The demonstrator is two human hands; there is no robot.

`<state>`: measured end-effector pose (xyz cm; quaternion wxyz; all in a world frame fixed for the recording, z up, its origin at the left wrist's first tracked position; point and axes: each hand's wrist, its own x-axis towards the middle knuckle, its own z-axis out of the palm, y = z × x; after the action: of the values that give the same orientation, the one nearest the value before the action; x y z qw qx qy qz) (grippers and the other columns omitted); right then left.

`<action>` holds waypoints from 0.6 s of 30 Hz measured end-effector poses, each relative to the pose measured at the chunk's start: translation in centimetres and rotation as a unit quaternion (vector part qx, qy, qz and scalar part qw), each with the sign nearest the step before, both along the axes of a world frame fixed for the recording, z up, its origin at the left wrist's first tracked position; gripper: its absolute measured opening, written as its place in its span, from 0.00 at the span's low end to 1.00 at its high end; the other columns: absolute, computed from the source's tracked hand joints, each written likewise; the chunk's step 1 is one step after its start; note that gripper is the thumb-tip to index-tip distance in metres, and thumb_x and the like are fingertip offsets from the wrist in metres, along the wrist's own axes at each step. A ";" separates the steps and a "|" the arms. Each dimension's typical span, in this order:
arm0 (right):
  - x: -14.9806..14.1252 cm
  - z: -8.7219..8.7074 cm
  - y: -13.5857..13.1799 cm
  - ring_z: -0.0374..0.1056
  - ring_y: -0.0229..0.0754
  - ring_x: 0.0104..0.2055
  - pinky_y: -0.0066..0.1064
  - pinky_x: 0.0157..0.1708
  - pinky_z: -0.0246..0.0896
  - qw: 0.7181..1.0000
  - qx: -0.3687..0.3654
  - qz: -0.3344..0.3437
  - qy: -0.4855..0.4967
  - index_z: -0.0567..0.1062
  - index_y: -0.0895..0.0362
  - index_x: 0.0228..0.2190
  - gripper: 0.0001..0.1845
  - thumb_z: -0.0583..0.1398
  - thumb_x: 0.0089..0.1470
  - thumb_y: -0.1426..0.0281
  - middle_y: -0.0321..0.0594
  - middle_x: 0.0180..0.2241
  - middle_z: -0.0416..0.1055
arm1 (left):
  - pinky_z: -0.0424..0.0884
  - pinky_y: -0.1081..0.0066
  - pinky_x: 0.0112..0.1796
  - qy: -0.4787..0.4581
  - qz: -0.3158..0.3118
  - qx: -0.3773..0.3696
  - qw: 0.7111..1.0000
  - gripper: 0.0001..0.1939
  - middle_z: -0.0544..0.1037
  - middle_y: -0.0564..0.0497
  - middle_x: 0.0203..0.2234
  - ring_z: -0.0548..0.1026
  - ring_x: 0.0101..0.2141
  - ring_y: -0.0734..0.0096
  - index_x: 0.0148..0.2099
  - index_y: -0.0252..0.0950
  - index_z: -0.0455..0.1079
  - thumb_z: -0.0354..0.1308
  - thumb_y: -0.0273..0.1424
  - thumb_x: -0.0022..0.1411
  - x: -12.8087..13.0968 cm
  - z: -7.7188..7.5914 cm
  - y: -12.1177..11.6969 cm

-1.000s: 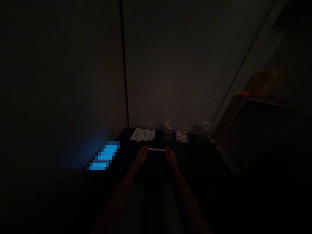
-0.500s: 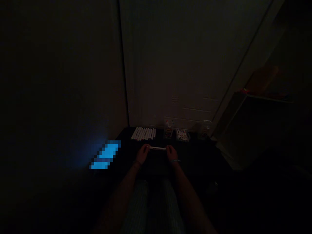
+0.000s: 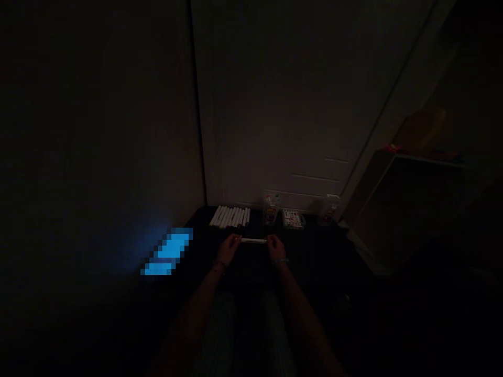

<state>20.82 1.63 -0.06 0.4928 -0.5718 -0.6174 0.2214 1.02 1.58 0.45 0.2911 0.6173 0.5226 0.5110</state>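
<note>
Little has moved since the earlier frame beyond a slight shift of view. Left hand (image 3: 228, 252) and right hand (image 3: 276, 250) pinch opposite ends of a white marker (image 3: 253, 241), nearer the wearer than the marker row (image 3: 230, 217) and slightly right of it. Uneven finger pressure could tip or drop it; dim light could hide a poor grip.
</note>
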 end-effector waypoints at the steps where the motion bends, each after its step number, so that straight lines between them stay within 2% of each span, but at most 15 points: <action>1: 0.0 0.0 0.0 0.62 0.36 0.29 0.23 0.28 0.53 1.000 -0.003 0.001 0.000 0.70 0.54 0.30 0.18 0.47 0.52 0.57 0.33 0.25 0.67 | 0.62 0.75 0.32 -0.002 0.001 0.001 1.000 0.18 0.70 0.55 0.25 0.66 0.29 0.74 0.35 0.35 0.67 0.47 0.44 0.53 0.0 0.1 -0.1; 10: 0.0 -0.3 0.3 0.59 0.34 0.25 0.22 0.25 0.51 1.000 -0.024 0.003 -0.015 0.69 0.55 0.26 0.18 0.46 0.52 0.58 0.32 0.21 0.64 | 0.60 0.76 0.29 0.040 0.015 -0.002 0.999 0.18 0.68 0.56 0.21 0.64 0.25 0.76 0.30 0.35 0.65 0.44 0.44 0.55 0.0 0.2 -0.2; 18: 0.1 -0.1 -0.1 0.59 0.34 0.25 0.22 0.25 0.51 0.999 -0.021 0.003 -0.040 0.70 0.54 0.26 0.19 0.45 0.53 0.57 0.33 0.22 0.65 | 0.61 0.76 0.30 0.096 0.041 0.003 0.995 0.18 0.70 0.55 0.23 0.66 0.26 0.76 0.32 0.36 0.65 0.42 0.43 0.57 0.1 -0.2 -0.2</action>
<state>20.94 1.52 -0.18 0.4550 -0.5887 -0.6333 0.2127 1.13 1.42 0.26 0.2165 0.6425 0.5715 0.4624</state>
